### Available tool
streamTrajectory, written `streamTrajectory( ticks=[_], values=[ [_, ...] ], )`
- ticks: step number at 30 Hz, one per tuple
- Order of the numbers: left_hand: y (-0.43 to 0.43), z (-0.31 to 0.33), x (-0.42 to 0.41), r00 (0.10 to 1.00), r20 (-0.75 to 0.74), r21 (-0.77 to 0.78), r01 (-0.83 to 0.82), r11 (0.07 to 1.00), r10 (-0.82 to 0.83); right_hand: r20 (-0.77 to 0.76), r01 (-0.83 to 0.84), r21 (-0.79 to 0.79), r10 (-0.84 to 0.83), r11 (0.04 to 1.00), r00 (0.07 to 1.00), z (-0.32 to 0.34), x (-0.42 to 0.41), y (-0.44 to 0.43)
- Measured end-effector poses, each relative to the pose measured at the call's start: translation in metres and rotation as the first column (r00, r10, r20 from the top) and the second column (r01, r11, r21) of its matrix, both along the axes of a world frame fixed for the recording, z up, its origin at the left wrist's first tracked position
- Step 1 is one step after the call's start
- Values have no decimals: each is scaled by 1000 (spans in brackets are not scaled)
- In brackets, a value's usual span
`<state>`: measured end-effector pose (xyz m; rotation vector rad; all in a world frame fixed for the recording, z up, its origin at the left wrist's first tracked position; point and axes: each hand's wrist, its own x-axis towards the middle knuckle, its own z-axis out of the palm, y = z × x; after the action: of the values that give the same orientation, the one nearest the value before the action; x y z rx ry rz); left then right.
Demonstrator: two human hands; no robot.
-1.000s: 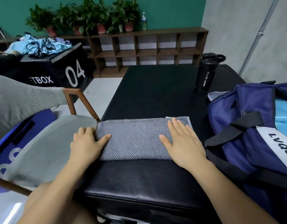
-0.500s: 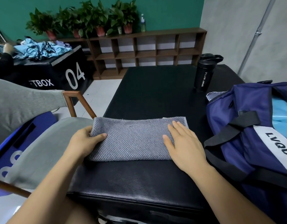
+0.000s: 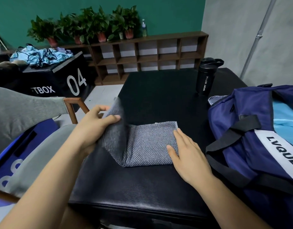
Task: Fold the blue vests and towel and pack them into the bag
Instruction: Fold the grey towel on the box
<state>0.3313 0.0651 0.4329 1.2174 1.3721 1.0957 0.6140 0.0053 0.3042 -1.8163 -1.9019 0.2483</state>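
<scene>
Grey towel (image 3: 150,142) on black padded bench (image 3: 142,187), near front edge, just left of navy bag (image 3: 241,129). Left end off surface, standing up; right part flat. Left hand (image 3: 94,128): pinching raised end, thumb on near face, fingers behind. Right hand (image 3: 187,156): flat, fingers straight, pressing towel's right end. Bag unzipped, light blue fabric (image 3: 284,116) inside. Black sport bottle (image 3: 206,76) upright beyond bag, well apart from towel.

One grey towel (image 3: 150,142), one navy bag (image 3: 251,146), one black shaker bottle (image 3: 206,76), one clear water bottle (image 3: 143,28), one numbered box (image 3: 60,83), one shelf unit (image 3: 147,58), one chair (image 3: 27,109); two hands, the left hand (image 3: 93,128) and the right hand (image 3: 188,156); at least four potted plants (image 3: 101,27).
</scene>
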Motion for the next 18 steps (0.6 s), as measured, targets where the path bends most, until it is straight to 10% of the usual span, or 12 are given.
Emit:
streamTrajectory(
  ticks=[14, 18],
  values=[
    [-4, -65, 149, 960, -199, 1, 201, 980, -197, -355, 103, -23, -104, 994, 929, 8, 3, 3],
    [-16, -72, 154, 959, -64, -13, 276, 961, -277, -459, 113, -32, -115, 993, 881, 8, 6, 1]
  ],
)
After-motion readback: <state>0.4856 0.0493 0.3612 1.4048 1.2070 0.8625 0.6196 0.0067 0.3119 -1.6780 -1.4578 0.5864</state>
